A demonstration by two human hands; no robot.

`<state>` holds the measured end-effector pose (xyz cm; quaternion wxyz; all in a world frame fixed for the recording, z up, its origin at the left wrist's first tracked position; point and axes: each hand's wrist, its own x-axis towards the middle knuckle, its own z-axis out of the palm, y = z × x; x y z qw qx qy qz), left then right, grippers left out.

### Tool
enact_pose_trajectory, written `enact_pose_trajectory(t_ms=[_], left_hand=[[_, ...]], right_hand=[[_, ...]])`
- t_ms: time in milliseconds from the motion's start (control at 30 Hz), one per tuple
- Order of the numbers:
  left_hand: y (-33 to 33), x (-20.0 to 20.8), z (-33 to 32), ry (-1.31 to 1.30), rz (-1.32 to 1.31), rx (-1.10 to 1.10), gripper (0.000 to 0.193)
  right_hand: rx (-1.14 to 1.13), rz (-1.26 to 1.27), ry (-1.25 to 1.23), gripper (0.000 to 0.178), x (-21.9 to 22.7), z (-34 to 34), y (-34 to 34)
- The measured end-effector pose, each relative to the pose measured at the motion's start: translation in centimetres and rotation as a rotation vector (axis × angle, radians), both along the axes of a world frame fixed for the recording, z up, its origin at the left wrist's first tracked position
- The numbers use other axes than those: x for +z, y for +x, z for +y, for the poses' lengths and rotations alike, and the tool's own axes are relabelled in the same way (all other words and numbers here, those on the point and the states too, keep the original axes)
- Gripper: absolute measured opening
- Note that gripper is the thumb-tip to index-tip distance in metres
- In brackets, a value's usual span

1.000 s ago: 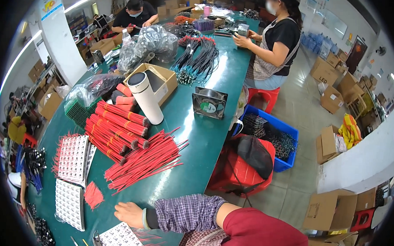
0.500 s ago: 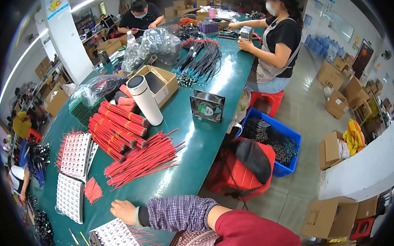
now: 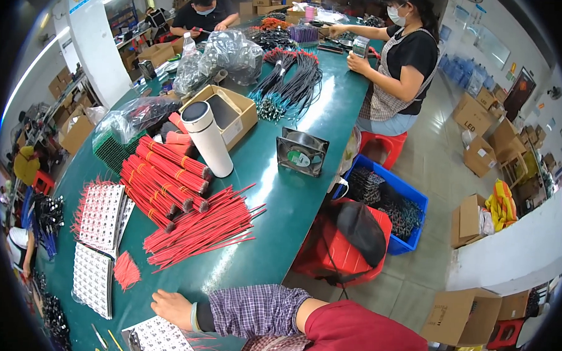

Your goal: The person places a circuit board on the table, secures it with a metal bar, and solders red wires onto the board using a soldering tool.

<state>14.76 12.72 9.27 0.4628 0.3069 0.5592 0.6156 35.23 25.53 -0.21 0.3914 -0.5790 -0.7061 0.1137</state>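
Note:
My right hand [image 3: 172,308] rests low over the green table, fingers curled downward beside the upper edge of a white sheet with rows of small dark parts [image 3: 164,338]. Its fingertips are partly hidden, so what they pinch, if anything, does not show. Thin red wires [image 3: 204,346] stick out from the sheet's right side. A plaid oversleeve [image 3: 255,307] covers the forearm. Left of the hand lies a small pile of short red pieces [image 3: 127,271], near a stack of similar white sheets [image 3: 93,280]. My left hand is out of view.
Loose red wires [image 3: 198,234] and banded red bundles [image 3: 163,177] lie farther up the table. Beyond stand a white flask [image 3: 209,142], a cardboard box [image 3: 242,121] and a black fan [image 3: 301,153]. A red stool [image 3: 309,254] and blue crate [image 3: 408,242] stand at right. Two people sit beyond.
The view has shifted slightly, and my right hand appears a little farther left and lower. It stays beside the same white sheet, fingers still curled.

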Motion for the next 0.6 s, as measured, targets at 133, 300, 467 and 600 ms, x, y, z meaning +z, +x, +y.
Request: enact_pose_trajectory(t_ms=[133,300,467,600], left_hand=[[-2.2,-1.7,3.0,-0.057,0.043,-0.028,0.018],[-6.3,-2.6,5.5,-0.126,0.091,-0.054,0.018],[-11.9,-4.7,7.6,-0.189,0.114,-0.059,0.019],[-14.4,-5.9,8.5,-0.191,0.06,-0.141,0.02]], right_hand=[[0.0,-0.008,-0.022,0.013,0.1,-0.5,0.4],[-0.062,-0.034,-0.026,0.011,-1.0,0.4,0.5],[-0.157,-0.29,0.074,0.009,-0.6,0.4,1.2],[-0.186,-0.503,0.081,0.014,0.0,1.0,2.1]])
